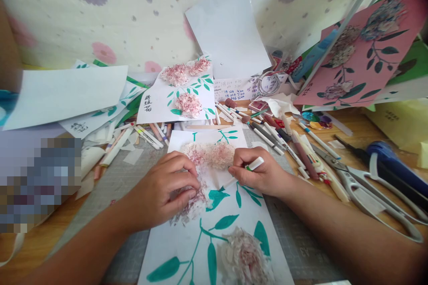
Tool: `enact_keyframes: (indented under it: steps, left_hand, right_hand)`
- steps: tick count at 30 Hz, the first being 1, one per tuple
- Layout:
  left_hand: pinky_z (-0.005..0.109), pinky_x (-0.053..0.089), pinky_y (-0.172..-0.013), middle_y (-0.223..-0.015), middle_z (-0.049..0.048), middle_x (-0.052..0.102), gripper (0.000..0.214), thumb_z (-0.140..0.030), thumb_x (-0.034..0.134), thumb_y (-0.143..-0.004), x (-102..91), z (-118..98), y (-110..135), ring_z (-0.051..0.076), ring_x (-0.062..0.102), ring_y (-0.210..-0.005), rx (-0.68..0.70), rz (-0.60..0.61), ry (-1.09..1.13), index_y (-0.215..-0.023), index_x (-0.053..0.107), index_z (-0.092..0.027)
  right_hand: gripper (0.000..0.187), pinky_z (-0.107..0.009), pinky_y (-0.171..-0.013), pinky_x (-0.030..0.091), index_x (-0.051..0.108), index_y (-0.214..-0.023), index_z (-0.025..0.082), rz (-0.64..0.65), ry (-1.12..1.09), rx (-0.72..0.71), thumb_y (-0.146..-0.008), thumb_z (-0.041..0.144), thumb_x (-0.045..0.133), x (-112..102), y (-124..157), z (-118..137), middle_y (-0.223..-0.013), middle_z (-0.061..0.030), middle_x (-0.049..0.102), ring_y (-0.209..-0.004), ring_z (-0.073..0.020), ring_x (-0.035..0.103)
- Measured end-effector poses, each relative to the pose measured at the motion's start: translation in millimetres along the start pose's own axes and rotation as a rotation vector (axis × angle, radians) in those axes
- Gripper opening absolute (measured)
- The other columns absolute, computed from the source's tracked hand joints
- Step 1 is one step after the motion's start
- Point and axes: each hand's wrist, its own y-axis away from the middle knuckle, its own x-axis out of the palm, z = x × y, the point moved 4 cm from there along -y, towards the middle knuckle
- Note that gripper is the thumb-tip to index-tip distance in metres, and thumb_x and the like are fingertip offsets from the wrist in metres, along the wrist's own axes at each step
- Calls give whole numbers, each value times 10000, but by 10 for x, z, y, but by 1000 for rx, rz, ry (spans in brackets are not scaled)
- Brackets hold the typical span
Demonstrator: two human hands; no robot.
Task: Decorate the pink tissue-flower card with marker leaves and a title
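Pressing down on a ragged clump of pink-and-white crumpled tissue paper (190,202), the left hand (163,191) has its fingers curled together over the fluff, pinning it to the long white card painted with teal stems and leaves (214,231) that lies on the grey cutting mat (127,173) in the near middle of the desk. The right hand (257,171) sits just right of it, fingers closed around a slim white pen-like tool with a green band (252,165), its tip angled down toward the paper's edge (whether the tip actually touches the tissue cannot be told). To do this well, I judge the left fingers should keep steady, light pressure so the tissue stays put without flattening, while the tool works only the loose outer fringe. A second fluffy pink tissue bloom (212,155) sits just beyond the hands, and a paler one (244,258) lies nearer on the same card. A scatter of markers and pens (284,138) and large grey-handled scissors (371,191) lie to the right; a finished white flower card (180,93) rests farther back.
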Motion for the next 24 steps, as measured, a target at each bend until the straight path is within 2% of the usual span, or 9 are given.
enact_keyframes:
  steps: [11,16,24]
  left_hand:
    - [328,415,-858,-980,38,592,180,-127,532,-918,-17,4,12,199,531,-962,8,-2,1,-922,679,-232]
    - [336,400,-876,-989,37,588,177,-127,539,-920,-12,7,28,199,526,-972,4,-2,13,-935,680,-233]
    - [335,387,-884,-997,31,575,166,-120,542,-923,-11,12,27,191,512,-985,9,10,22,-940,669,-226]
  right_hand:
    - [296,-214,-455,313,407,-545,216,27,-22,34,-784,172,576,-63,20,6,-529,54,454,-466,-76,377]
    - [310,-228,-454,321,403,-558,226,-22,-65,67,-812,205,579,-71,34,-2,-499,51,483,-450,-88,406]
    - [307,-218,-454,316,407,-548,216,25,-38,22,-799,160,574,-63,33,4,-516,54,462,-454,-77,385]
